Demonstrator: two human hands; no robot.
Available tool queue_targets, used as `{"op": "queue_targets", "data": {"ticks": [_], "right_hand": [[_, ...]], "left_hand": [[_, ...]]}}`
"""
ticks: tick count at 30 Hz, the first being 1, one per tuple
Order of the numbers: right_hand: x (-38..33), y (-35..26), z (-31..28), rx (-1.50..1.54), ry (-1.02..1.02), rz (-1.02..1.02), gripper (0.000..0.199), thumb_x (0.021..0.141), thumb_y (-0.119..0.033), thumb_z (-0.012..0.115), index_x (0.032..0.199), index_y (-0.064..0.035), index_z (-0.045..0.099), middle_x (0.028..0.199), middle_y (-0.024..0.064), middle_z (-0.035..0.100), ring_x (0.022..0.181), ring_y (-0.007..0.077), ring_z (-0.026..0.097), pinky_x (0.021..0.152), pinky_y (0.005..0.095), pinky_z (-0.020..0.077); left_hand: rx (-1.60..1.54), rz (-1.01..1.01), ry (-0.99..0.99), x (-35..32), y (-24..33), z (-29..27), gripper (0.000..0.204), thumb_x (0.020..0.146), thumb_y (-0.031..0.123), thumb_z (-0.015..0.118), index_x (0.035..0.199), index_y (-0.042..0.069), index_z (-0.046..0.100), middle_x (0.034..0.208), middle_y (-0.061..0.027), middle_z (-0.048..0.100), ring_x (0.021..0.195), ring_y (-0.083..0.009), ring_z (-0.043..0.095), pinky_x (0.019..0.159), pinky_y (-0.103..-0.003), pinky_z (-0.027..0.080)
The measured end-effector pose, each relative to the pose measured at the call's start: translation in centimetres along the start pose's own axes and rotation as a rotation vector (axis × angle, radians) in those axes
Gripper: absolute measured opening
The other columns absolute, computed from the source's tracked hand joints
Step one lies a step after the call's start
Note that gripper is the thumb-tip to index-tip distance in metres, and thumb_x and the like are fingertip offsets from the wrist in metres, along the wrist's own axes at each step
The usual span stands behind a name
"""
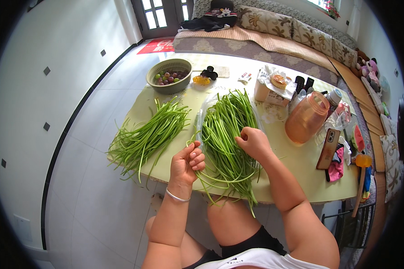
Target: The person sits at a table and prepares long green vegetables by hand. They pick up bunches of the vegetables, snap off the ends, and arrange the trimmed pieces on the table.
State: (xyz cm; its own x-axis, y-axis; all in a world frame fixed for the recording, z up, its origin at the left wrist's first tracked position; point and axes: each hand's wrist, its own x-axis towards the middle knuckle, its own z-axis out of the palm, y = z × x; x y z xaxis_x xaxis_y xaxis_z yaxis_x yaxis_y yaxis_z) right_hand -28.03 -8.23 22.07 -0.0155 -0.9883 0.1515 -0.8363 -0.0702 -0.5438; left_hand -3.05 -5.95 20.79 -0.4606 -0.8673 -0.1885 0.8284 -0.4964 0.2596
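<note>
Two heaps of long, thin green vegetable stems lie on the pale table. The larger heap (231, 134) is in front of me on a clear plastic bag (204, 114), its near ends hanging over the table edge. The other heap (155, 132) spreads to the left. Between the two, my left hand (188, 162) is closed, palm up, on a thin green stem that loops down from its fingers. My right hand (254, 142) is closed in a pinch over the right side of the larger heap; what its fingertips hold is hidden.
A basket (169, 86) of grapes stands at the far left, beside a black hair claw (209, 72). Toward the right are a tissue box (270, 92), an orange jug (306, 117) and a phone (328, 149). A sofa (256, 49) lines the far side.
</note>
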Motion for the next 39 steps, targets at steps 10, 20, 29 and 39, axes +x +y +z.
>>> {"op": "queue_targets", "data": {"ticks": [10, 20, 29, 39], "right_hand": [[-1.6, -2.5, -1.0, 0.705, -0.042, 0.009, 0.014, 0.087, -0.009, 0.064, 0.088, 0.0019, 0.056, 0.06, 0.0057, 0.058, 0.051, 0.0075, 0.056, 0.045, 0.0237, 0.0398], [-3.6, -5.5, -1.4, 0.52, -0.491, -0.246, 0.014, 0.086, -0.012, 0.066, 0.091, -0.0008, 0.058, 0.059, 0.005, 0.06, 0.048, 0.0102, 0.054, 0.046, 0.0258, 0.0422], [-4.4, -6.5, -0.9, 0.564, -0.657, -0.184, 0.016, 0.093, -0.014, 0.058, 0.095, 0.002, 0.059, 0.061, 0.0062, 0.06, 0.05, 0.0104, 0.056, 0.048, 0.0267, 0.0458], [-0.2, 0.2, -0.5, -0.058, 0.351, -0.137, 0.023, 0.084, -0.023, 0.069, 0.085, -0.0028, 0.058, 0.074, 0.0119, 0.064, 0.063, 0.0258, 0.062, 0.059, 0.0351, 0.0486]], "left_hand": [[0.096, 0.102, 0.064, 0.5, -0.4, -0.7, 0.013, 0.094, 0.015, 0.053, 0.094, 0.003, 0.059, 0.096, -0.0145, 0.065, 0.075, -0.022, 0.061, 0.06, -0.031, 0.052], [-0.012, 0.219, -0.131, 0.9, -0.4, -0.6, 0.019, 0.095, 0.011, 0.049, 0.099, -0.003, 0.06, 0.123, -0.0252, 0.057, 0.116, -0.0366, 0.055, 0.101, -0.049, 0.045], [-0.092, 0.294, -0.097, 0.7, -0.1, 1.0, 0.024, 0.096, 0.017, 0.051, 0.111, -0.001, 0.056, 0.086, -0.0079, 0.058, 0.081, -0.0226, 0.055, 0.086, -0.04, 0.049], [-0.179, 0.141, -0.126, 1.0, 0.4, -0.9, 0.022, 0.097, 0.016, 0.051, 0.111, 0.0, 0.055, 0.076, -0.0025, 0.049, 0.066, -0.0131, 0.047, 0.064, -0.03, 0.045]]}}
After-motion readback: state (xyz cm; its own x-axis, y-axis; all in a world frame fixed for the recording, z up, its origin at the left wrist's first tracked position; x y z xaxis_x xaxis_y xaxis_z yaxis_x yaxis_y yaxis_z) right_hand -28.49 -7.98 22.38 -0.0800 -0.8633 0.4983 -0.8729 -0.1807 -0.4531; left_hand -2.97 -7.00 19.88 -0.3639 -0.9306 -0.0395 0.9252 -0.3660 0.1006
